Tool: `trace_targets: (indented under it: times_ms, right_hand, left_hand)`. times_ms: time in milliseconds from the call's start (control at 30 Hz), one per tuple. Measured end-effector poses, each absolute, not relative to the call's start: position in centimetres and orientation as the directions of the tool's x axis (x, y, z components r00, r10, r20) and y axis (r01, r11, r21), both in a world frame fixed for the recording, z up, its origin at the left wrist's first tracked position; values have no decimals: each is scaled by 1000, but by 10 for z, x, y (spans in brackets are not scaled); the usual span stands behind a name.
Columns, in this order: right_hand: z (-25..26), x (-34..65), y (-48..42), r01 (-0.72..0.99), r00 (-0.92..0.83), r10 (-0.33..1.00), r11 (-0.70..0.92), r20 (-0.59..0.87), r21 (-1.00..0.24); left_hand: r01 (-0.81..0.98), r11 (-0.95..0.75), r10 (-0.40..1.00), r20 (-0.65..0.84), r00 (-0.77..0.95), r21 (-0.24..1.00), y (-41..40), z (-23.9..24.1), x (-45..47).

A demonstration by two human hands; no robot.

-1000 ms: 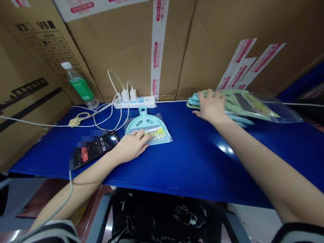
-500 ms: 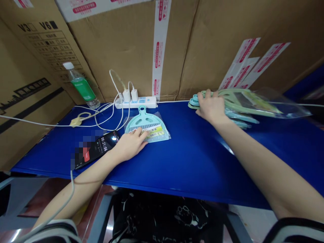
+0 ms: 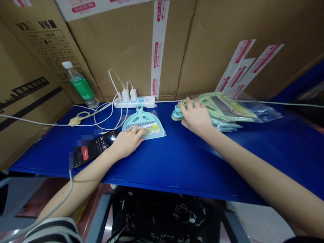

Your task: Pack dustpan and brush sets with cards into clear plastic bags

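Observation:
My left hand lies over the lower left part of a light blue mini dustpan. A small brush and a yellow-and-white label show with it inside a clear bag. Its fingers rest on the bag, loosely stretched. My right hand has its fingers curled over the handle end of a pile of bagged dustpans. The top one is a light green dustpan, with its handle pointing left. Below it, light blue dustpans stick out at the handles and edges. My right palm hides part of the pile.
A power strip with plugged-in chargers stands along the cardboard wall. White cables loop on the blue table. A phone lies by my left forearm, and a water bottle leans at the back left.
My right hand has drawn the pile of dustpans left along the table, closer to the single blue one. My left hand stays on the blue dustpan. The view has shifted slightly.

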State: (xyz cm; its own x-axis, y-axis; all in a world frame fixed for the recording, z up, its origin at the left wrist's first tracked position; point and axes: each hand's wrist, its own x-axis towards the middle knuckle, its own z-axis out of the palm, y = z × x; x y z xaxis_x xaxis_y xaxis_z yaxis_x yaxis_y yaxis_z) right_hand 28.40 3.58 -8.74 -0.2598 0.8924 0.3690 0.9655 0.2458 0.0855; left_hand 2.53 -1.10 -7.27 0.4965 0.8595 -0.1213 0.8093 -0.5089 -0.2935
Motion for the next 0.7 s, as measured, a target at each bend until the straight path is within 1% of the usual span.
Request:
trace_targets:
  times_ms: [100, 167, 233, 300, 400, 567, 700]
  right_hand:
    - [-84, 264, 26, 954, -301, 890, 280, 342, 110]
    - [-82, 254, 21, 946, -323, 886, 289, 331, 149]
    - [-82, 247, 19, 937, -345, 875, 298, 339, 184]
    - [-82, 241, 18, 930, -364, 857, 315, 364, 188]
    - [-80, 229, 17, 926, -378, 841, 344, 387, 157]
    - [-72, 217, 12, 935, -351, 871, 343, 343, 86]
    - [-72, 231, 10, 902, -407, 837, 432, 366, 17]
  left_hand:
    - [808, -515, 855, -106, 507, -288, -10, -74, 24]
    - [808, -519, 852, -97, 514, -279, -10, -75, 22]
    - [810, -526, 848, -89, 522, -259, -9, -76, 21]
    - [811, -535, 843, -81, 532, -238, -9, -77, 21]
    - [807, -540, 839, -84, 537, -237, -8, -77, 20]
    - [796, -544, 837, -103, 538, -266, -8, -76, 19]
    - [790, -553, 830, -93, 550, -263, -8, -75, 19]
